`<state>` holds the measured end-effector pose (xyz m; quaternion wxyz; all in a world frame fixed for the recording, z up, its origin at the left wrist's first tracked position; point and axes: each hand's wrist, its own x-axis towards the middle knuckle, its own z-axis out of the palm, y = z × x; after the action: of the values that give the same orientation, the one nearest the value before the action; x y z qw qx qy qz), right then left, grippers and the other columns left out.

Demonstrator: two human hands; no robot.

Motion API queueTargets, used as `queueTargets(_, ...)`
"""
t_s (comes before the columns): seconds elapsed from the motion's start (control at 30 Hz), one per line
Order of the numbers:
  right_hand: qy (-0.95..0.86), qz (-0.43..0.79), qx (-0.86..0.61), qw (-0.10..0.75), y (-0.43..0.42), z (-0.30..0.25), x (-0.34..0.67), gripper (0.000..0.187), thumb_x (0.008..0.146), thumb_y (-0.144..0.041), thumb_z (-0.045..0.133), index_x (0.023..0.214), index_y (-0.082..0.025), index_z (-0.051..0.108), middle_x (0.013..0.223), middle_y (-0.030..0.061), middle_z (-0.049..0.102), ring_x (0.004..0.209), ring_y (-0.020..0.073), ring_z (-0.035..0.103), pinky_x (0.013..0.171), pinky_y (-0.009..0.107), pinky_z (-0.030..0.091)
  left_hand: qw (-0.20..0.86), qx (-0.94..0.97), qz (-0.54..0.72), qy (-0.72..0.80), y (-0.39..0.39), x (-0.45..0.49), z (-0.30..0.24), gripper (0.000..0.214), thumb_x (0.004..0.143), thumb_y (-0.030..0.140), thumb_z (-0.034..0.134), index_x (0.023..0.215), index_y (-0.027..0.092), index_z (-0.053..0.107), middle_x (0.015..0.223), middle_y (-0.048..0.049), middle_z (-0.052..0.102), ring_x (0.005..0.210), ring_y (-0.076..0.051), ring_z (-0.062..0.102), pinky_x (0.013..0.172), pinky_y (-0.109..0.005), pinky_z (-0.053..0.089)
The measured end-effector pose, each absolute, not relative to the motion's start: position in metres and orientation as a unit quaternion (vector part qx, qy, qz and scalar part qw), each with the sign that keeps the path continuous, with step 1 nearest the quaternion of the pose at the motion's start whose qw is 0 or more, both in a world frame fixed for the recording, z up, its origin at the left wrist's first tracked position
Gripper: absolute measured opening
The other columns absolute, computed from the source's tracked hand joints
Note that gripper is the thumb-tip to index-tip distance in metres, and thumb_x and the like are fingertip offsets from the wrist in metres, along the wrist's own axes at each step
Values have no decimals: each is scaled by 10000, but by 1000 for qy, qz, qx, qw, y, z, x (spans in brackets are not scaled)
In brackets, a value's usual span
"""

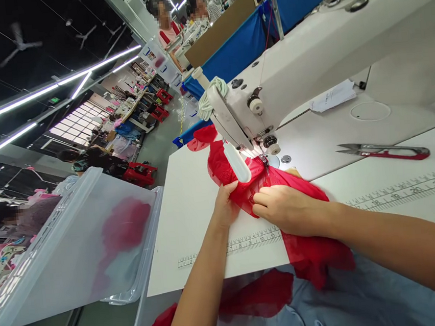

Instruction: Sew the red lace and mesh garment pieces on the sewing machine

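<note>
A sheer red fabric piece (pixel 292 182) lies under the needle area of a white sewing machine (pixel 298 47) and drapes over the table's front edge. My left hand (pixel 226 203) grips the fabric's left side, thumb on top and the other fingers mostly hidden. Close by, my right hand (pixel 283 207) pinches the fabric just in front of the presser foot (pixel 264 161), with fingers curled. A white oblong guard (pixel 237 162) hangs in front of the needle and covers part of the cloth.
Thread snips (pixel 385 151) with a red handle lie on the machine bed at the right. A printed ruler scale (pixel 397 195) runs along the table front. Translucent plastic bins (pixel 68 249) stand at the left. More red cloth (pixel 261 294) hangs below the table. Other people work farther back.
</note>
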<state>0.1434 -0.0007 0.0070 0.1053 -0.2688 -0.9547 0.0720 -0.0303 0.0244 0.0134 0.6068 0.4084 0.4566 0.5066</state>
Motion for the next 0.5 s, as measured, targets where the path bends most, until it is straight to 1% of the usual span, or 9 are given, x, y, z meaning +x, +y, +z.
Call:
queueTargets(0.13,-954,67,-264,125,-1,2,144,242,884,15,459,869,-169,616,843,52,595,705,178,447,603,327,264,608,413,501,458,23,-29,14,172,661,297,725,763,167,679,704,11,695,726,-194,664,746,-307,521)
queueTargets(0.3,-952,64,-257,154,0,-3,145,252,862,17,441,825,-178,597,798,43,566,678,177,415,594,327,263,594,434,485,473,20,-30,14,216,653,325,725,793,171,671,758,5,694,727,-176,645,714,-284,522)
queueTargets(0.4,-947,52,-254,188,1,-7,145,269,832,30,426,790,-183,585,780,38,559,658,170,404,587,327,262,569,426,458,534,26,-41,14,201,694,350,709,750,178,619,718,2,652,714,-163,639,691,-270,531)
queueTargets(0.5,-936,29,-259,237,0,-10,144,268,822,32,432,750,-193,559,768,31,568,633,166,406,573,326,259,546,420,436,580,50,-60,18,168,769,321,686,788,166,625,749,-37,671,735,-178,663,708,-293,559)
